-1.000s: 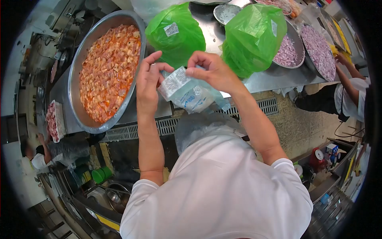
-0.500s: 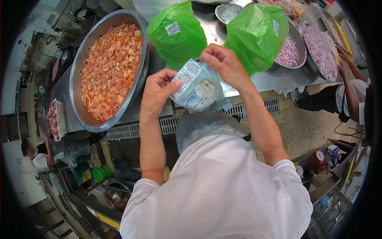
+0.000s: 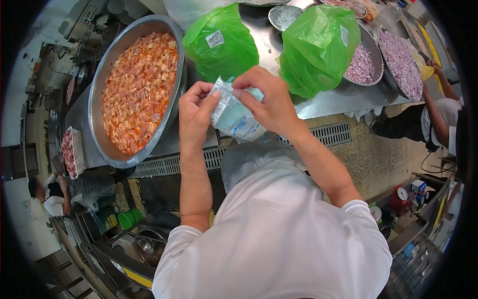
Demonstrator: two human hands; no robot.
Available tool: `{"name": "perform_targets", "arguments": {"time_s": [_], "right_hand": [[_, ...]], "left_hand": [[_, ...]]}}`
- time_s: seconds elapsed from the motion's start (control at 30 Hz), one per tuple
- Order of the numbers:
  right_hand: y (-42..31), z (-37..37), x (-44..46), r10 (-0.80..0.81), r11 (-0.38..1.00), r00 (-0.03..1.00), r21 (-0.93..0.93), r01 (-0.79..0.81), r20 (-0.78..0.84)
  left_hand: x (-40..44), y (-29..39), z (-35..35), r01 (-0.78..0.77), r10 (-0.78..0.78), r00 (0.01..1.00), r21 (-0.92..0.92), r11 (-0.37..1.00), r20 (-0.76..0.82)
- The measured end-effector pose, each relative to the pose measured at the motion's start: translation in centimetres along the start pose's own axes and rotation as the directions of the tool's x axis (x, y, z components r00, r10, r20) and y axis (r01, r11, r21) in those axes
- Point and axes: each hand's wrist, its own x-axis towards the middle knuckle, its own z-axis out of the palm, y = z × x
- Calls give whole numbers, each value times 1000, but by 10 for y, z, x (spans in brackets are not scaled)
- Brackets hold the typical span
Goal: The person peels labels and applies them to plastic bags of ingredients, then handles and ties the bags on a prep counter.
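Note:
A clear plastic bag with blue print (image 3: pixel 245 128) and a white printed label (image 3: pixel 219 102) hangs between my hands, in front of the counter edge. My left hand (image 3: pixel 195 110) is closed, pinching the label side of the bag between thumb and fingers. With fingers bent, my right hand (image 3: pixel 269 97) grips the bag's top edge close beside the label. The bag's contents are hard to make out. Just beyond my hands stand two green plastic bags, one on the left (image 3: pixel 219 47) and one on the right (image 3: pixel 318 55), each with a white sticker.
To the left is a large metal tub (image 3: pixel 94 107) of diced, red-sauced meat (image 3: pixel 142 89). Chopped onion fills a bowl (image 3: pixel 362 65) and a tray (image 3: pixel 401 65) on the right. A white basket (image 3: pixel 77 149) holds meat. Other people work at left (image 3: pixel 54 202) and right (image 3: pixel 443 117).
My right hand has moved left along the bag's top, nearer my left hand and the label. The label has turned more steeply upright, and the bag looks flatter.

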Motion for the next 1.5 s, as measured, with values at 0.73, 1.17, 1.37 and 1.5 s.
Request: {"name": "perform_targets", "arguments": {"time_s": [0.73,1.17,1.37,1.5], "right_hand": [[10,8,-12,274,948,960,186,-260,-55],[34,1,51,99,995,957,-4,-104,-272],[50,7,90,-262,943,914,-283,175,-309],[63,14,100,-280,920,925,-348,181,-256]], "left_hand": [[-4,-6,14,-3,-5,999,-237,971,-33],[-3,-11,4,-113,72,985,-274,955,-154],[59,-5,-4,-410,485,837,296,862,-252],[81,32,9,-354,553,804,571,741,-219]]}}
